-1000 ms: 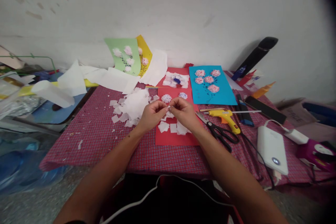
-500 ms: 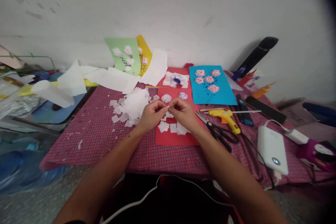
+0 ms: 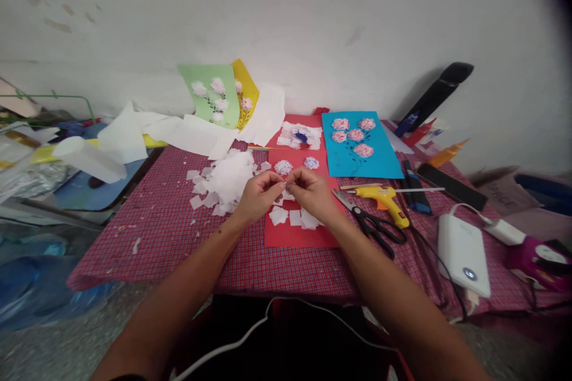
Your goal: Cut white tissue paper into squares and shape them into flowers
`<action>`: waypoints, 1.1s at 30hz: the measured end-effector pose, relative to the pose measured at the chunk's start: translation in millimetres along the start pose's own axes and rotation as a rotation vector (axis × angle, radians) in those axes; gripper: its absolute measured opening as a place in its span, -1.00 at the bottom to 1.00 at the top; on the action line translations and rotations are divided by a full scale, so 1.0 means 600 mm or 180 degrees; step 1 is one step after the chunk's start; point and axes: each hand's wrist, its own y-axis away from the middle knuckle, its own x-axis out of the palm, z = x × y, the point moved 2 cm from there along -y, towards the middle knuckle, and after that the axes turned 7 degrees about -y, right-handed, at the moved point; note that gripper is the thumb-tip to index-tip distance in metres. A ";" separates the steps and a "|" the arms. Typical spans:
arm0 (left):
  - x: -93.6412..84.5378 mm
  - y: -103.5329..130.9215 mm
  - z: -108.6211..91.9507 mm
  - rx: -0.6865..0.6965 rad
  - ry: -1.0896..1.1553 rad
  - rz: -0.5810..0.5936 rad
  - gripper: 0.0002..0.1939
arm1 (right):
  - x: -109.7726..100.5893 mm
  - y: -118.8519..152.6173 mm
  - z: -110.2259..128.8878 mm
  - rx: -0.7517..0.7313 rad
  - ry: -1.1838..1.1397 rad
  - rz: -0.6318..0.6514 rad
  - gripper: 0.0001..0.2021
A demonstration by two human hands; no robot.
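My left hand (image 3: pixel 260 195) and my right hand (image 3: pixel 313 191) meet fingertip to fingertip above the red sheet (image 3: pixel 277 238). Both are pinched on a small bit of white paper, mostly hidden by the fingers. Just beyond them, two speckled paper flowers, one (image 3: pixel 283 167) nearer the left hand and one (image 3: pixel 311 162) nearer the right, lie on the red sheet. Behind these is a stained tissue pad (image 3: pixel 300 136) with a dark blue patch. Loose white squares (image 3: pixel 295 218) lie below the hands, and a heap of white paper pieces (image 3: pixel 230 177) is beside my left hand.
Right of the hands are scissors (image 3: pixel 375 227), a yellow glue gun (image 3: pixel 382 197), a white power bank (image 3: pixel 463 256) and a blue sheet with pink flowers (image 3: pixel 388 158). A green flower card (image 3: pixel 210 77) leans on the wall, near a white paper roll (image 3: pixel 89 159) at left.
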 end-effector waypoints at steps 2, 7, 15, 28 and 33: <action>0.000 -0.001 0.002 -0.0048 0.0074 -0.0029 -0.81 | -0.001 0.000 -0.001 -0.0013 0.0063 -0.0004 -0.96; 0.001 -0.004 0.007 -0.0169 0.0214 -0.0046 -0.75 | -0.003 0.000 0.004 -0.0412 0.0418 0.0082 -0.91; 0.001 -0.005 0.006 -0.0230 0.0381 -0.0134 -0.76 | -0.002 -0.002 0.008 -0.0865 0.0619 0.0215 -0.91; 0.000 -0.009 0.010 -0.0600 0.0885 -0.0426 -0.78 | -0.002 0.000 0.004 -0.0856 0.0665 0.0225 -0.92; -0.005 -0.013 0.014 -0.0749 0.1097 -0.0612 -0.78 | -0.004 0.002 0.013 -0.0704 0.0325 0.0160 -0.92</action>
